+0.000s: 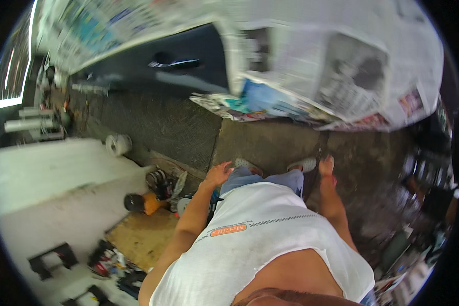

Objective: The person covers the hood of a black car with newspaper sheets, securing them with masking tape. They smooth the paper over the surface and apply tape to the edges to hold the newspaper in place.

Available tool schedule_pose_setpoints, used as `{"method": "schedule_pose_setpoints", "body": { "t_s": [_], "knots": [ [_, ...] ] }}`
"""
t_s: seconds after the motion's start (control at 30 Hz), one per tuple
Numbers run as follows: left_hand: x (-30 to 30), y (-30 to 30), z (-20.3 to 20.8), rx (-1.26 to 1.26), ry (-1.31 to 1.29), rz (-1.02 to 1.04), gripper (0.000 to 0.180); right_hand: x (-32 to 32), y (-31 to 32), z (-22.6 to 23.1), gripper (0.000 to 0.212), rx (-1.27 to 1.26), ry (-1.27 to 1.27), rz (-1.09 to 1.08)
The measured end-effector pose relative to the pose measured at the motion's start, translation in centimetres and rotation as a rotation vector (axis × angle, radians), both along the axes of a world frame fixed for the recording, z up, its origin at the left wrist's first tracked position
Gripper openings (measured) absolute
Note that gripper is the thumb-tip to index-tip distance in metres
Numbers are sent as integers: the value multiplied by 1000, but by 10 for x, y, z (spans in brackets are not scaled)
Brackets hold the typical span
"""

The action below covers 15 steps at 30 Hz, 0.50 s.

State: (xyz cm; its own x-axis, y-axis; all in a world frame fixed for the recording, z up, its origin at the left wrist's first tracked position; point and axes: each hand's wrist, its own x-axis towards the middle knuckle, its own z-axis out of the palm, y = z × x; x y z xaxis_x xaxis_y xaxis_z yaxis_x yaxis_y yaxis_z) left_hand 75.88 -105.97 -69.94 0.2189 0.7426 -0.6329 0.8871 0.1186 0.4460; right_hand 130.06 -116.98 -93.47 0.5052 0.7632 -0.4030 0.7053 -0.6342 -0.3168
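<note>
My left hand [218, 173] hangs beside my left thigh with its fingers apart and nothing in it. On the other side, my right hand [327, 166] is down by my right leg, touching nothing that I can see. Its fingers are foreshortened and their pose is unclear. In front of me stands a vehicle covered with newspaper sheets [301, 61]. A dark door panel [201, 46] is left uncovered, with a door handle [181, 64] on it. The newspaper's lower edge hangs loose above the floor.
Left of me, an orange and black tool [147, 203] lies by a wooden board [137, 237]. A white roll [118, 145] stands near a long white surface [51, 168]. Dark clutter [392, 250] lies on the right. The concrete floor [260, 140] is stained.
</note>
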Motion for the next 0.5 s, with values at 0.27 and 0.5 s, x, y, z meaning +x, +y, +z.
{"method": "schedule_pose_setpoints", "body": {
  "t_s": [0.27,0.5],
  "knots": [
    [-276,-48,-52,116,-527,1002,54,-170,-9,84,55,-362,320,454],
    [-443,119,390,1476,-436,778,49,-254,90,121,49,-343,261,489]
  ]
}}
